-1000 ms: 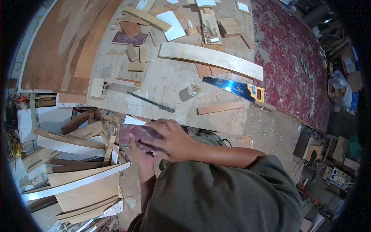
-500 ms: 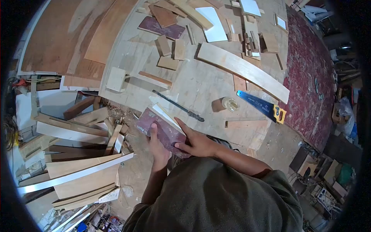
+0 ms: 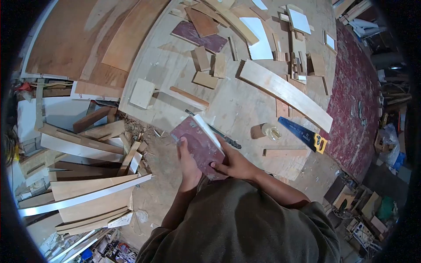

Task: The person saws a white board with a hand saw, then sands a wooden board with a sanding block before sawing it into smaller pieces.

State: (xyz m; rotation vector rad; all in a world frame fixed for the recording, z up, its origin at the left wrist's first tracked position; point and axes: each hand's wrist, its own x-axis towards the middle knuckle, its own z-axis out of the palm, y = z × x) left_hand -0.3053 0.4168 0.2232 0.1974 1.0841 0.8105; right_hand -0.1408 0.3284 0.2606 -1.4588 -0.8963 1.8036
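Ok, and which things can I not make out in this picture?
In the head view:
- Underside of the maroon board: turned away
- Left hand and right hand: some fingers behind the board
- Dark rod: partly covered by held pieces
- Clear jar: contents too small
- Large brown sheet: cut off by top edge

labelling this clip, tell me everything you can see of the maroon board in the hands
The maroon board is flat and rectangular, apparently wood, its face scuffed with pale patches. It is held aslant in front of the person's body, by the near side of the worktable. The left hand and right hand grip opposite sides, both thumbs on the face. A white strip shows along its far long edge; whether it is a separate piece, I cannot tell.
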